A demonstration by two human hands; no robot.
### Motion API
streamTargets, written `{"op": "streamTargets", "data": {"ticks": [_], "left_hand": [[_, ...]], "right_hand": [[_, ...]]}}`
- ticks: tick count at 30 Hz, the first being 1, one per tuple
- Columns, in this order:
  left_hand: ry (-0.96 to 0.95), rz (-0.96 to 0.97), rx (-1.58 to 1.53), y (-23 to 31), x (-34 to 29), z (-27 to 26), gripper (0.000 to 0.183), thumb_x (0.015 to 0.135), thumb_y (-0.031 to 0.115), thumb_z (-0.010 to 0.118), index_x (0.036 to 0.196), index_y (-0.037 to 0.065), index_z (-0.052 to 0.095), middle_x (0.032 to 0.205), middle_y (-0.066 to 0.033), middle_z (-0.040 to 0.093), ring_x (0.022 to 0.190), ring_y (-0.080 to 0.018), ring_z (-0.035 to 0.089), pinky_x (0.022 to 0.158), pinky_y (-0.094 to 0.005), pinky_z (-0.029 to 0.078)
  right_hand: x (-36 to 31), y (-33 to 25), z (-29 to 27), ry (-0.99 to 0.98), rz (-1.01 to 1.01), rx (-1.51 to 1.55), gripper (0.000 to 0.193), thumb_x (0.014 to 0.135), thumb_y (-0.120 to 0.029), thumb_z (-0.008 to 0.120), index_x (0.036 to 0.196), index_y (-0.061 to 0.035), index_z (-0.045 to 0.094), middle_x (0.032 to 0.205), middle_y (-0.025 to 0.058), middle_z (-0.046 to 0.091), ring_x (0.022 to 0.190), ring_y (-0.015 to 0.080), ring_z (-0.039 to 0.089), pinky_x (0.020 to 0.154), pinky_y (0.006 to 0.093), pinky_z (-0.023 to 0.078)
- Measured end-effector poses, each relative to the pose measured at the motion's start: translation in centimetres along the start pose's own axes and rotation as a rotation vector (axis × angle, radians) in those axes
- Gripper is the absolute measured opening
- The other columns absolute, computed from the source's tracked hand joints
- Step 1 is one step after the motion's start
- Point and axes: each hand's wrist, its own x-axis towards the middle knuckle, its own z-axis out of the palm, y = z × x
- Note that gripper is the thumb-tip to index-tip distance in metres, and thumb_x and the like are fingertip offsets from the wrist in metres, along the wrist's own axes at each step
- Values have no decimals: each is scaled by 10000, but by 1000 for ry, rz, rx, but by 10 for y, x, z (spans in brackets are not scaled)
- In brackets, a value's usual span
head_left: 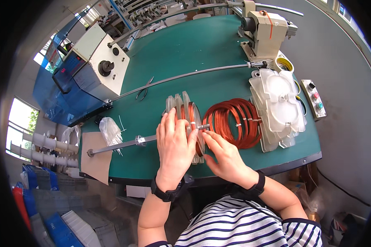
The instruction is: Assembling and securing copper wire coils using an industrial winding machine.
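My left hand (175, 142) lies over a set of clear plastic discs (184, 108) with copper wire wound between them, threaded on a steel rod (121, 145) that lies across the green table (185, 53). My right hand (222, 154) touches the discs from the right, its fingers at the rod's tip and the outermost disc. Just right of my hands, a bundle of copper wire coils (235, 119) tied with white bands rests on the table.
A stack of clear plastic formers (278, 107) sits right of the coils, beside a button box (315, 99). A winding machine (97, 68) stands at left, another unit (264, 31) at the back. Pliers (144, 88), a bag of white ties (110, 129) and a long thin rod (181, 77) lie on the table.
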Motion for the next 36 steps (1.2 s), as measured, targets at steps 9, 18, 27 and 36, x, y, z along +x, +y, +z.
{"op": "streamTargets", "data": {"ticks": [9,18,27,36], "left_hand": [[-76,-23,-240,-8,-4,17,210,856,57,531,1040,69,631,1373,-203,414,1289,-415,344,1046,-467,316],[63,-233,-574,-49,-17,-3,130,900,24,483,989,-16,570,1054,-142,590,981,-297,588,823,-362,468],[-148,230,-170,-98,-18,33,312,750,-61,537,1049,23,564,890,-133,587,875,-306,563,773,-418,415],[-191,160,-157,-88,-14,32,301,772,80,642,1064,41,578,846,-90,606,852,-274,575,720,-378,397]], "right_hand": [[10,-7,12,229,-7,-216,620,648,28,592,1253,53,454,1195,249,462,1088,392,474,878,448,413],[28,-5,-18,58,164,-497,499,719,-88,598,1192,43,506,663,101,590,620,261,594,585,383,456],[2,45,-153,512,490,98,270,848,-26,577,1108,36,620,581,21,451,561,52,440,515,229,375],[5,-12,-6,-61,75,-93,578,734,-44,642,1270,50,447,1121,214,545,1001,379,562,843,415,475]]}}
